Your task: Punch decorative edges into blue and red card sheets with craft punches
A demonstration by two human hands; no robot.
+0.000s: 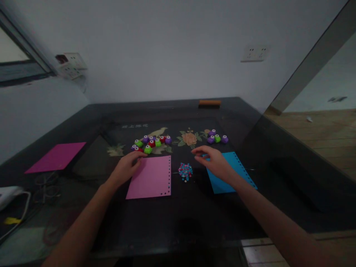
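Observation:
My left hand (127, 167) is over the upper left corner of a pink sheet (151, 178), its fingers stretched toward a green toy with a white eye (148, 149). A cluster of small green, red and purple eyed toys (151, 143) lies just beyond it. My right hand (213, 161) hovers by the left edge of a blue sheet (236, 172), thumb and fingers apart, with nothing visible between them. Between the sheets sits a small heap of pink, blue and white bits (185, 171). Dark dots line the right edge of both sheets.
Several more toys (217, 138) stand at the right beyond the blue sheet. A magenta sheet (57, 157) lies at far left, near cables and a white power strip (10, 194). An orange-brown bar (210, 102) is at the back of the dark table (180, 218), against the wall.

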